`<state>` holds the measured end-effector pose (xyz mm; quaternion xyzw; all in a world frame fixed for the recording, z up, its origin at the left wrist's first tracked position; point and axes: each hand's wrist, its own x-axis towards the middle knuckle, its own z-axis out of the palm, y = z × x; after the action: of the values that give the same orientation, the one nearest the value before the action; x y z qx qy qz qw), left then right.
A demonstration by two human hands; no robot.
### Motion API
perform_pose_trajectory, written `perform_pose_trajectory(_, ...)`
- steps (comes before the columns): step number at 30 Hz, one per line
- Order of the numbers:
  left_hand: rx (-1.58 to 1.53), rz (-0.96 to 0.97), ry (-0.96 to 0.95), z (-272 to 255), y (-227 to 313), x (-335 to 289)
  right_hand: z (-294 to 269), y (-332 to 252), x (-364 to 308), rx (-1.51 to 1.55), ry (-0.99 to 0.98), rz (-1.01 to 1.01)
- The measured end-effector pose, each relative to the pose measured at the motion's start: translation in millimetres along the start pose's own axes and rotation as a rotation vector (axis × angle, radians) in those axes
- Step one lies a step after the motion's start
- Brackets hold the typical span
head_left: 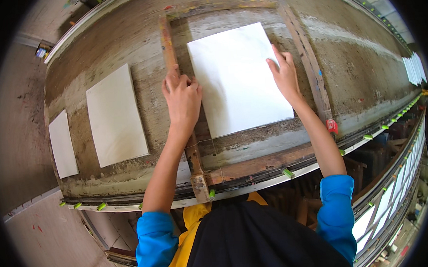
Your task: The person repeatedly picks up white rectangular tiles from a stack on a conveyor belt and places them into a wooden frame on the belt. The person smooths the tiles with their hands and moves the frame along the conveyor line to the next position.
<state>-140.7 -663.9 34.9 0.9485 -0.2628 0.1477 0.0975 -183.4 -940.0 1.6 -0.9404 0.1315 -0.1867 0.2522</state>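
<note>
Black cloth (247,242) nearest, left grip (181,99) outstretched palm-down, fingers bent over the left side of a wooden frame (168,45), cannot tell whether clasping, white sheet (238,80) flat between both grips, right grip (286,78) loosely spread at the sheet's right edge

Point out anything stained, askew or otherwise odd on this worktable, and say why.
The brown tabletop looks worn, with pale streaks right of the blotched wooden frame. Both look grubby against the white sheet inside the frame.
</note>
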Motion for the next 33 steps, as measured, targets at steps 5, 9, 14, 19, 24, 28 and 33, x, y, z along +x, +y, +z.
perform_pose_trajectory(5,-0.037,0.029,0.027,0,0,-1,0,-5,1,0.076,0.010,0.008)
perform_pose_trajectory(9,-0.035,0.042,0.046,1,1,-1,4,-5,-2,0.078,0.028,0.000)
perform_pose_trajectory(14,-0.009,0.065,0.053,0,2,0,9,-1,-5,0.033,0.053,-0.039)
perform_pose_trajectory(19,0.052,0.070,0.029,-1,3,-1,12,-3,-9,-0.113,0.083,-0.122)
perform_pose_trajectory(24,0.182,0.092,0.030,0,7,-2,12,-13,-9,-0.271,0.094,-0.199)
perform_pose_trajectory(28,0.428,0.090,-0.285,-5,33,-5,10,-13,-10,-0.395,0.086,-0.180)
perform_pose_trajectory(33,0.559,-0.019,-0.193,10,46,-18,10,-18,-9,-0.510,0.149,-0.229)
